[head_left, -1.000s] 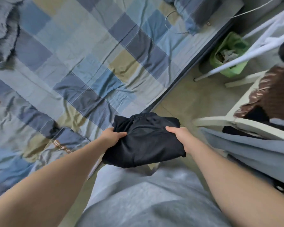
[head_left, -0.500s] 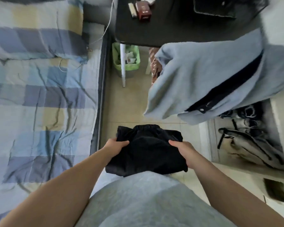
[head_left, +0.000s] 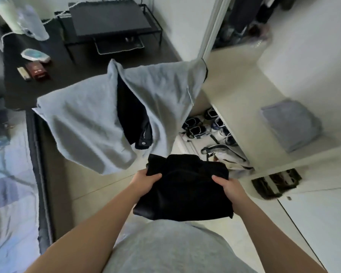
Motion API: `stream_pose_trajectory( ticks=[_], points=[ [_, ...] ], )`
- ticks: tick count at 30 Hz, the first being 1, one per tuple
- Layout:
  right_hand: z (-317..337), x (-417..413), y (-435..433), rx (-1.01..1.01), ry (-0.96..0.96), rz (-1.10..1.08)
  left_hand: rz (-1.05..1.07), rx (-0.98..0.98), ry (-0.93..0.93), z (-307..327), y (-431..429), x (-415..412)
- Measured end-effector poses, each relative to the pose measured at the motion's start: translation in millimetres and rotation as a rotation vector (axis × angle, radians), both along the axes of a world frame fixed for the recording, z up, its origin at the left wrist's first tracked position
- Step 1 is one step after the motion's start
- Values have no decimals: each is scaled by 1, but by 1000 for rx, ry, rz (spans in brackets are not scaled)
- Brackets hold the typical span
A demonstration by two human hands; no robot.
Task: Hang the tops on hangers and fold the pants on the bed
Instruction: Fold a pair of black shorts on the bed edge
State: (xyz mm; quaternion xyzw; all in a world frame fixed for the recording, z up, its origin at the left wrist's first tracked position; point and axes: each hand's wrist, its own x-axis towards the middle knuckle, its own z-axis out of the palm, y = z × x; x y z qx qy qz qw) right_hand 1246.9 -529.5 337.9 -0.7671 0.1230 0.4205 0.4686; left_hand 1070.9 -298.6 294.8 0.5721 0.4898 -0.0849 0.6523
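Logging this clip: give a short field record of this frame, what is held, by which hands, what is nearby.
held: folded black fabric pants
left hand: grips their left edge
right hand: grips their right edge
ahead: light grey top hanging over a black garment
right: folded grey garment on white wardrobe shelf; sneakers lower down
left: bed with blue checked sheet
stage: pants folded, not set down

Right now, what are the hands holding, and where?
Folded black pants: the left hand grips their left edge, the right hand their right edge.

No legible text anywhere, red box (head_left: 39,71) too blurred (small, distant)
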Motion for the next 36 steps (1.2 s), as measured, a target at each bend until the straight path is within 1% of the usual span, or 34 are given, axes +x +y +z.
stream_pose_trajectory(
  ticks=[6,10,14,19,24,29,34,36],
  points=[
    [24,51,-24,125,-171,-195,-182,227,-131,39,-6,103],
    [35,88,-23,136,-349,-279,-320,372,-220,59,-4,178],
    [38,134,-11,138,-492,-362,-407,433,-336,67,2,260],
    [33,203,12,144,-544,-555,-586,498,-417,76,22,373],
    [32,269,35,111,-630,-750,-731,517,-430,79,38,476],
    [17,324,36,19,-655,-914,-887,522,-489,67,31,564],
    [3,368,11,-91,-624,-1038,-955,378,-508,50,1,636],
    [-3,387,-5,-143,-627,-1061,-992,352,-520,41,-17,663]
  ],
)
